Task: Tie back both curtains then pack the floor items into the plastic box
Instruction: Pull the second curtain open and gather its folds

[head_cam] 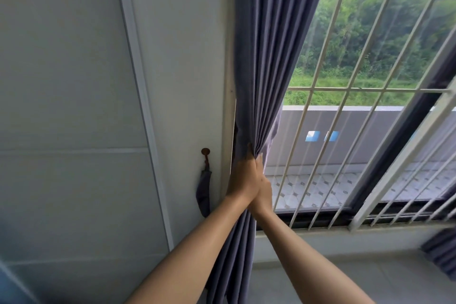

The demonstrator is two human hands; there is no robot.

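A grey-blue curtain hangs at the left side of the window, gathered into a narrow bunch. My left hand and my right hand grip the bunch together at about mid-height, the left in front, the right partly behind it. A tie-back strap of the same cloth hangs from a brown wall hook just left of my hands. The lower end of a second curtain shows at the right edge. The plastic box and floor items are out of view.
A white panelled wall fills the left. White window bars run across the glass on the right, with a dark sill below. Pale floor tiles lie under the window.
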